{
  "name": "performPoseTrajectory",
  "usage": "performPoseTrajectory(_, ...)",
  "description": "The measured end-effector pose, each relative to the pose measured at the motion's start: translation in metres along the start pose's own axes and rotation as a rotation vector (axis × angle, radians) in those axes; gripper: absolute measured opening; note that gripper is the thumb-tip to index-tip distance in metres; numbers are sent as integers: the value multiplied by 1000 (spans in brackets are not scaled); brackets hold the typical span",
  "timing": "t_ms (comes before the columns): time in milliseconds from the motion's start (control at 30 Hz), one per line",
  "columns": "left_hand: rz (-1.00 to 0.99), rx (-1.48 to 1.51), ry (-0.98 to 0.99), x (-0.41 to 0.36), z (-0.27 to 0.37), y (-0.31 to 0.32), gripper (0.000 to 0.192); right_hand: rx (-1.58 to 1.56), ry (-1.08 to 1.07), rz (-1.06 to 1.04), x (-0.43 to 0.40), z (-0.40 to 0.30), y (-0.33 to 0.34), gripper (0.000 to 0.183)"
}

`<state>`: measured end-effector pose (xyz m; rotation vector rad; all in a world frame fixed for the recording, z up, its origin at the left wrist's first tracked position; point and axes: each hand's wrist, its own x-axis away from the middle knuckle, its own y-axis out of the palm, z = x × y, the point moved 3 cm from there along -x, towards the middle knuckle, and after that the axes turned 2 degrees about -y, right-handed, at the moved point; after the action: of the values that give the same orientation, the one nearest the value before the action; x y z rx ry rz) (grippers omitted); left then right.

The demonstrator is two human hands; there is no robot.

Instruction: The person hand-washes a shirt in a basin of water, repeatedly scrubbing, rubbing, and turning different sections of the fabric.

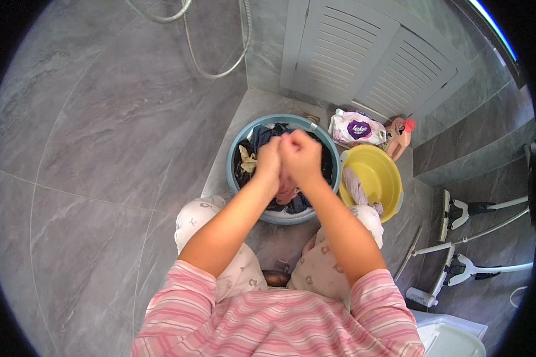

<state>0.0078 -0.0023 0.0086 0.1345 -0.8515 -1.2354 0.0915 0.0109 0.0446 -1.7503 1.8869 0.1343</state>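
Both my hands are pressed together above a round blue basin filled with wet, dark clothes. My left hand and my right hand are closed on a dusky pink cloth, slightly blurred, which hangs down between the wrists. The fingers hide its upper part. A cream piece of fabric lies among the dark garments at the basin's left side. Some suds show along the inner rim. To the right stands a yellow basin with a twisted pale cloth in it.
Behind the yellow basin are a white and purple package bearing writing and a pink bottle with a red cap. Several mop and squeegee heads stand at the right. A shower hose hangs ahead, beside a grey louvred door.
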Motion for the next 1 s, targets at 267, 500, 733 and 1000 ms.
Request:
performPoseTrajectory(267,-24,-130,115,-5,11,-6,25,30,-40,21,3,-9,1,17)
performPoseTrajectory(500,1,-120,11,-14,-12,2,22,-103,85,70,-15,40,4,18)
performPoseTrajectory(733,-9,-177,88,-6,4,-7,29,-65,95,102,-2,19,6,21)
performPoseTrajectory(1000,152,-421,39,-21,-27,-17,31,-77,228,6,-14,59,8,23)
